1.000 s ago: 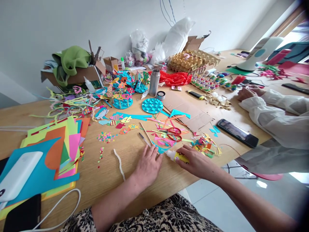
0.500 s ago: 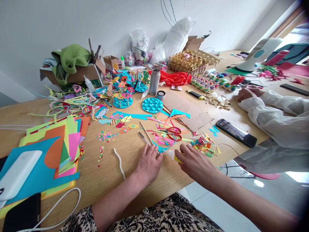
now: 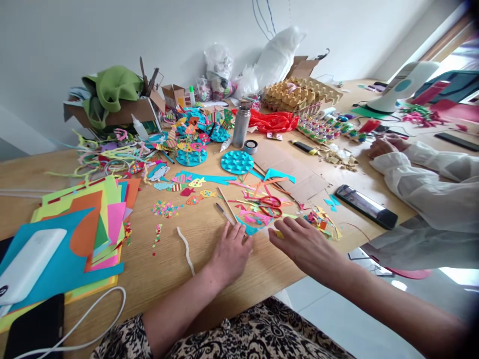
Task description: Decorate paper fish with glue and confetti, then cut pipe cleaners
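My left hand (image 3: 231,249) lies on the table with its fingers stretched out, touching the near edge of a blue paper scrap (image 3: 247,227). A thin wooden stick (image 3: 227,203) and a pen (image 3: 223,212) point away from its fingertips. To the right, my right hand (image 3: 299,244) is bent palm down with curled fingers. A small yellow thing (image 3: 279,234) shows under its fingers; most of it is hidden. Red-handled scissors (image 3: 270,201) rest on paper scraps just beyond both hands. A white fuzzy strip (image 3: 184,249) lies left of my left hand.
Colored paper sheets (image 3: 112,219) and a white power bank (image 3: 35,264) lie at left. Paper fish (image 3: 193,200) and a blue disc (image 3: 237,162) lie ahead, before a metal bottle (image 3: 241,127). A phone (image 3: 364,204) lies at right, near another person's white sleeve (image 3: 430,172).
My right hand has shifted slightly and turned further palm down, so less of the yellow thing shows. My left hand stays in the same place.
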